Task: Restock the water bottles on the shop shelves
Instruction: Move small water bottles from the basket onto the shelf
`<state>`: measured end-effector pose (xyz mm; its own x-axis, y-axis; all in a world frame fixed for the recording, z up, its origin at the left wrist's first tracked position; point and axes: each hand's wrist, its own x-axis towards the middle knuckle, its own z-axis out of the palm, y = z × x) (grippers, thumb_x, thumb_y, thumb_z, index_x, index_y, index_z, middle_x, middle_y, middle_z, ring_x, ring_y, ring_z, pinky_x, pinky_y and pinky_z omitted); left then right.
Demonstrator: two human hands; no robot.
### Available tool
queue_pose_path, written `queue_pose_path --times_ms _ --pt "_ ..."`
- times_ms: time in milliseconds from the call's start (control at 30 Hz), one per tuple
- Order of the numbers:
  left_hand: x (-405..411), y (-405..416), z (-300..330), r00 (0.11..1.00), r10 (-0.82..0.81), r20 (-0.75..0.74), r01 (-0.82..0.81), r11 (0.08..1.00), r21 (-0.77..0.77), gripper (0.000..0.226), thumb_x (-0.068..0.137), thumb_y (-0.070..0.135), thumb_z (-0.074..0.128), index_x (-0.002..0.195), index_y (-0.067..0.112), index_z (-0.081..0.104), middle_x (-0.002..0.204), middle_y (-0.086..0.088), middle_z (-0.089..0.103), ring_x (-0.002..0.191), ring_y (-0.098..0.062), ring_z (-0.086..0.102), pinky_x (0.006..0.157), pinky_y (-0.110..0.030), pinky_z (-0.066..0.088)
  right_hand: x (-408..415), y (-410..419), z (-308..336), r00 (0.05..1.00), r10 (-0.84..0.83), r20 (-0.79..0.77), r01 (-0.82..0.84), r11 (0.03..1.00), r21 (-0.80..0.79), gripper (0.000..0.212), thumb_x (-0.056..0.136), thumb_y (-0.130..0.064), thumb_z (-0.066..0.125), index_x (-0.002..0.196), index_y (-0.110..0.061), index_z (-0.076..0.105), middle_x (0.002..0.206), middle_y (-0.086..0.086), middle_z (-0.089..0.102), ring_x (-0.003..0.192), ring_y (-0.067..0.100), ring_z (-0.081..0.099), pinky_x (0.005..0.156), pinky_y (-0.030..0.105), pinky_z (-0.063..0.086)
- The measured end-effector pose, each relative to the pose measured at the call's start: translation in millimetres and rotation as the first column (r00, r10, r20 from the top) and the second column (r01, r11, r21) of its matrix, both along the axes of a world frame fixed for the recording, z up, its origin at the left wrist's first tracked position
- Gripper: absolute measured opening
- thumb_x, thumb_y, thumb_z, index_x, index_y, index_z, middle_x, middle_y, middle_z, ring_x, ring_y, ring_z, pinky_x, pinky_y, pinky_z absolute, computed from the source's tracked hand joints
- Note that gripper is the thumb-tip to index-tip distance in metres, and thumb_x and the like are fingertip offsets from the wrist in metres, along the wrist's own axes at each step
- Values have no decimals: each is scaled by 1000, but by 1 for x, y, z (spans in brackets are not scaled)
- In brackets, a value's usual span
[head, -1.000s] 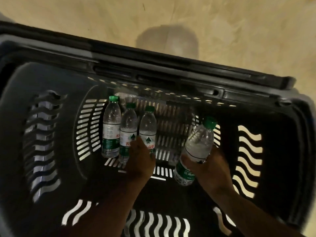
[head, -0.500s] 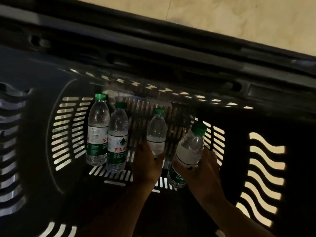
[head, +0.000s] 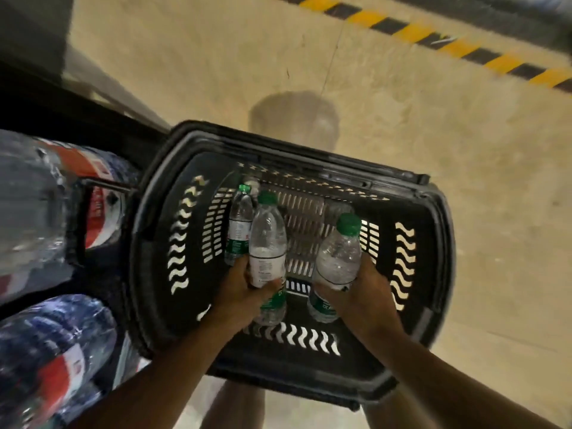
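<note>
Both bottles now ride up clear of the basket point(head: 439, 243) floor: my left hand point(head: 244, 289) grips one bottle point(head: 267, 243), my right hand point(head: 362, 292) grips another point(head: 339, 258). One more bottle point(head: 240, 224) stands inside. Unloading step, I judge; next, carry them to a shelf.

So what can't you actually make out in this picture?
- Shop shelves: none in the head view.
- Bottle left in the basket: its base is hidden behind the left hand and its bottle.
- Wrapped packs: blurred, cut off by the left edge.
- Label print: too small to read.
</note>
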<state>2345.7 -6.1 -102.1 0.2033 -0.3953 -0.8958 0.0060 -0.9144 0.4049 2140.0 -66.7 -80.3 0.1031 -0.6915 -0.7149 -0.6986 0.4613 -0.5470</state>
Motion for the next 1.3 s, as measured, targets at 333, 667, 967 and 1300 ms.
queue_pose_path --times_ms 333,667,967,1300 --pt "55 -22 282 971 134 -200 -179 957 -229 78 70 26 84 140 30 49 125 9 72 116 -9 68 104 -36 52 23 -39 254 961 -125 247 147 987 -69 79 51 -67 86 122 -54 53 109 -41 66 101 -17 62 89 23 53" --pt "70 0 478 864 256 -433 -419 842 -340 58 91 -3 56 146 11 47 140 -19 60 127 -39 57 110 -54 43 48 -22 448 883 -187 431 263 957 -123 65 65 -38 92 121 -27 60 125 7 69 113 20 68 102 54 54" --pt "72 23 544 815 258 -518 -513 737 -440 48 86 -8 52 131 9 56 111 -9 71 101 -27 66 92 -39 53 65 11 526 916 -28 400 122 969 -213 57 60 -66 85 108 -55 56 106 -21 73 96 5 72 82 38 60" --pt "67 51 589 812 266 -519 -556 624 -549 63 83 13 66 143 21 49 135 -12 66 120 -27 65 104 -41 52 69 8 578 844 110 524 10 975 -222 57 69 -55 86 119 -49 59 108 -17 76 95 6 74 80 31 58"
